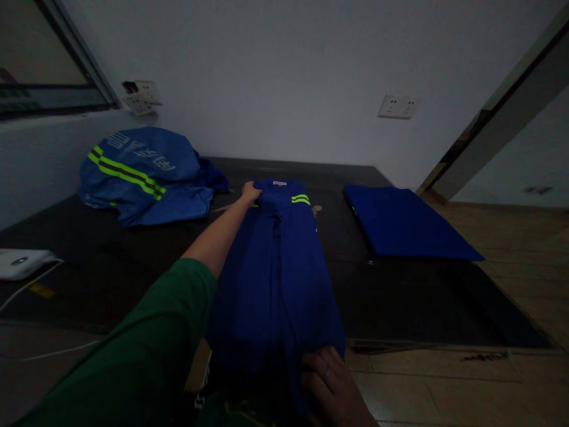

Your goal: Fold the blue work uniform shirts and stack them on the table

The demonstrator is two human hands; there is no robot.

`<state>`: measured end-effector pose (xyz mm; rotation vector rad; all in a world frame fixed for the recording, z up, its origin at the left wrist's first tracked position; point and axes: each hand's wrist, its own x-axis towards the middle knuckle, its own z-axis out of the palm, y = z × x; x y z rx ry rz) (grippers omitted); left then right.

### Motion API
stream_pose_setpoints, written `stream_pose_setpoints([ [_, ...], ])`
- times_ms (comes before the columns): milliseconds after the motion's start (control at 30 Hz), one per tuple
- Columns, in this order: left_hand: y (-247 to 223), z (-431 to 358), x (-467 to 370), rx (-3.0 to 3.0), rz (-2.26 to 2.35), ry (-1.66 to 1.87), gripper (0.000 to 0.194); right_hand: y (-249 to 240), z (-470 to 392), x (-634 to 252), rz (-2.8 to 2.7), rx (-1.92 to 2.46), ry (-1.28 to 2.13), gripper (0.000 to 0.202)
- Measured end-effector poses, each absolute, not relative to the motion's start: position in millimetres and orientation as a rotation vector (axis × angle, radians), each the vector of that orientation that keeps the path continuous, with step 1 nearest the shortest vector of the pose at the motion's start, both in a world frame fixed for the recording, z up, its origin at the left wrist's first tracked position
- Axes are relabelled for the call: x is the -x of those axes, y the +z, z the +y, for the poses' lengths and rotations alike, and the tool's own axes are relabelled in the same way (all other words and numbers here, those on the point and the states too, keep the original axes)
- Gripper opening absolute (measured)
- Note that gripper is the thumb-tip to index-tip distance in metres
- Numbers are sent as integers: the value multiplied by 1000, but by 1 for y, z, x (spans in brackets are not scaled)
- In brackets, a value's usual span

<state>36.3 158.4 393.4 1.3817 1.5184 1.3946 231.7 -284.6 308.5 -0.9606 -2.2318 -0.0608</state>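
A dark blue work jacket [306, 261] lies lengthwise in front of me, its far end on the dark table and its near part hanging over the front edge. Yellow-green reflective stripes cross the far part, and a pale label shows at the collar. My left hand [251, 192] reaches out and is closed on the jacket's far left edge, beside the collar. Close to me, my right hand [329, 379], with a ring on one finger, has its fingers curled on the lower right part of the jacket. Its fingertips are partly hidden in shadow.
A bunched blue garment [133, 160] with reflective stripes sits at the back left of the table [427, 302]. To the right lies a flat folded blue garment [404, 219]. A white device [22, 264] with a cable is at far left. Wall sockets [397, 107] are behind.
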Motion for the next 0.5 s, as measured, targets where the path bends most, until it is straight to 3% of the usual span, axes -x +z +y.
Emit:
stream_pose_setpoints([
  [500, 403, 178, -40, -1683, 1850, 1227, 30, 304, -286, -235, -2301, 880, -56, 13],
])
